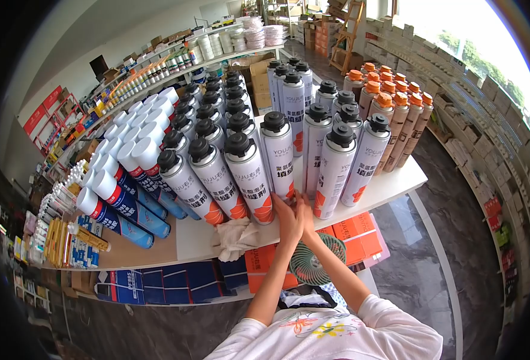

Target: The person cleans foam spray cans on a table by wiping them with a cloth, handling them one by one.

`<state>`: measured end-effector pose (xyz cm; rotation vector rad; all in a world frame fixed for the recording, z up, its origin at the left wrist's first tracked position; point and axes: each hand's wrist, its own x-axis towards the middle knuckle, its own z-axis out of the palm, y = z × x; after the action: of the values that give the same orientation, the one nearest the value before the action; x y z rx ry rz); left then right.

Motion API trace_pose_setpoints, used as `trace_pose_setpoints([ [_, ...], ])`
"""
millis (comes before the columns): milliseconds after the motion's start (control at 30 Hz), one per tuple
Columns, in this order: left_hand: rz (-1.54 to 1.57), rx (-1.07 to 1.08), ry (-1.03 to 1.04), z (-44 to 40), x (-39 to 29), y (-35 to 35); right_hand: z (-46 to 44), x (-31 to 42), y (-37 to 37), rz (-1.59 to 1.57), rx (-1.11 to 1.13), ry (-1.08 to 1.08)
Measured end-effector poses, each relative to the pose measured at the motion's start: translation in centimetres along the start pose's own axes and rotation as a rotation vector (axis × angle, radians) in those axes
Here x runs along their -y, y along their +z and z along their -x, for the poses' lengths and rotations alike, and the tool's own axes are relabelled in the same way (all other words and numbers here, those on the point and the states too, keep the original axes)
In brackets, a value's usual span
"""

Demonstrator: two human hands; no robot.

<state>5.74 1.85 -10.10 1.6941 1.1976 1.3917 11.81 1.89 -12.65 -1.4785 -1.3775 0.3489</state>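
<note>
My left hand (pixel 285 217) and my right hand (pixel 304 215) meet at the table's front edge. Both are closed around the base of a white-and-orange foam can (pixel 276 153) with a black cap, which stands upright; some fingertips are hidden. Left of it stands a row of matching foam cans (pixel 247 174). To the right, another group of the same cans (pixel 336 171) stands a little apart. A crumpled white cloth (pixel 235 239) lies by my left hand on the table (pixel 181 243).
Blue spray cans with white caps (pixel 121 207) fill the table's left side. Brown cans with orange caps (pixel 397 129) stand at the right corner. Below the edge are a green fan (pixel 319 262) and orange boxes (pixel 358 237). Stocked shelves (pixel 457 102) line the right wall.
</note>
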Motion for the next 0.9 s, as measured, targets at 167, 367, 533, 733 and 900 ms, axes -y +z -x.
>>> trace_pose_setpoints([
  [167,-0.022,-0.034,-0.088,-0.5,-0.8,0.8,0.3,0.0,0.0,-0.01,-0.028,-0.035],
  [367,-0.024,-0.052,-0.091,-2.3,0.5,1.2,-0.2,-0.7,0.6,-0.07,-0.06,-0.036],
  [533,-0.022,-0.007,-0.078,-2.8,0.7,0.4,-0.2,-0.6,0.6,0.009,-0.102,-0.082],
  [733,-0.139,0.079,-0.091,-2.7,-0.1,-0.9,1.3,0.9,-0.1,-0.332,-0.001,0.29],
  [900,-0.315,0.138,0.112,-1.0,-6.6,-2.8,1.9,-0.5,0.4,-0.494,-0.007,0.24],
])
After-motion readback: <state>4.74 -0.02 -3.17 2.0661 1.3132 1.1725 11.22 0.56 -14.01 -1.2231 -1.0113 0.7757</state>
